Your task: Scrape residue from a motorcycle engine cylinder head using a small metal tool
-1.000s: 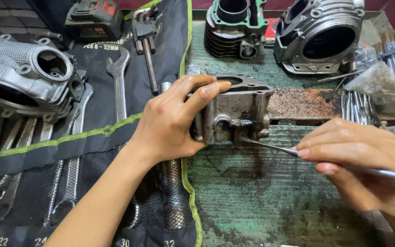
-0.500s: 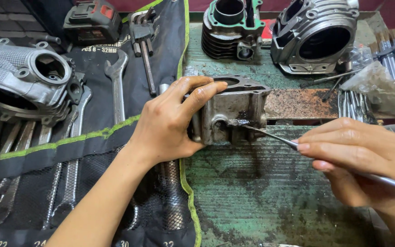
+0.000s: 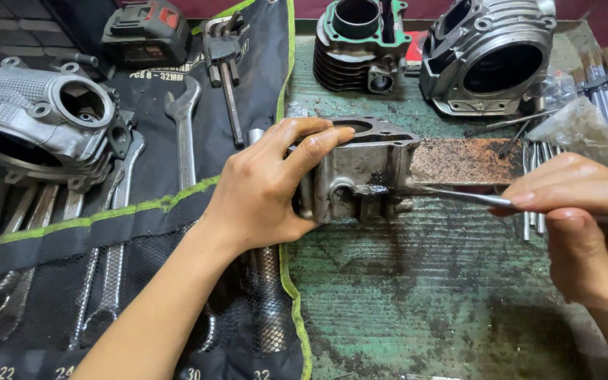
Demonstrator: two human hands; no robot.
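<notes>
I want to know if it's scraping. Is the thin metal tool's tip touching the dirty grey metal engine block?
Touching. The head view shows the thin metal tool ending with its tip on black grime on the dirty grey metal engine block, no gap visible.

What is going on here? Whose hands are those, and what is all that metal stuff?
The camera sits on a person's head and looks down at their own two hands. The left hand grips a grimy grey metal engine block on a worn green workbench. The right hand holds a thin metal pick, its tip touching the block's side. Beside them lies a black tool roll with green trim full of steel spanners. At the back stand a dark finned cylinder with a green gasket and a silver engine casing.
</notes>
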